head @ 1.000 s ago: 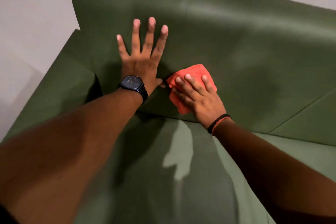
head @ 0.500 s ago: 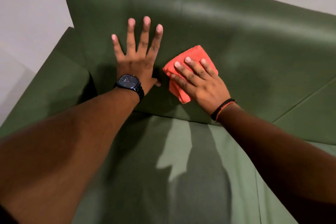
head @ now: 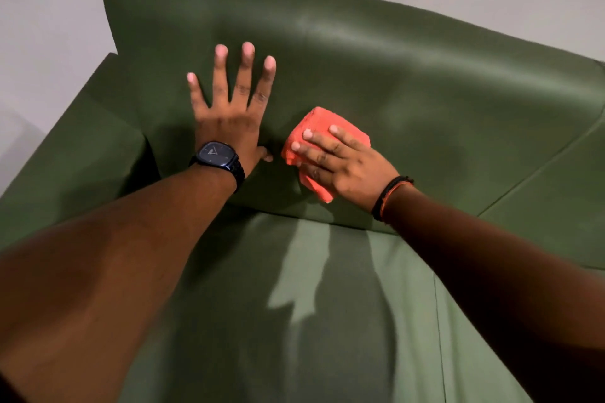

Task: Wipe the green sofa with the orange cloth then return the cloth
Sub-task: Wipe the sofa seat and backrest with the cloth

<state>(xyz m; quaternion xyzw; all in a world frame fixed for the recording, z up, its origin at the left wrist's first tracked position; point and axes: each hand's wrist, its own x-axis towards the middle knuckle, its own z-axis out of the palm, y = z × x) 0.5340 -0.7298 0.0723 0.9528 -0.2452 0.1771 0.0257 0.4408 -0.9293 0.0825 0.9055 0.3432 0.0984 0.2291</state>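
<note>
Right hand [head: 347, 167]: fingers [head: 330, 144] extended and laid flat over a folded orange terry cloth [head: 322, 127], pinning it against the lower part of the backrest. Fingers press the cloth rather than wrap it; thumb hidden beneath, so whether it pinches the fold cannot be told. Cloth edges show above the fingertips and below the palm, a corner sticking out toward the seat crease.

Left hand [head: 230, 114]: fingers [head: 244, 75] spread wide and straight, grasping nothing, palm flat on the backrest just left of the cloth. Thumb tip points toward the cloth, near it but apart.

Wrists: a dark square-faced wristwatch with a metal link band [head: 218, 157] on the left; thin black and orange cord bracelets [head: 389, 195] on the right. Both forearms bare, reaching in from the lower frame edge.

Surroundings: green upholstered sofa [head: 425, 82], smooth fabric, with a padded backrest, an armrest at left, and a seat cushion below crossed by arm shadows with a lighter patch between them. A seam runs diagonally at right. Pale plain wall [head: 49, 10] behind the sofa.
</note>
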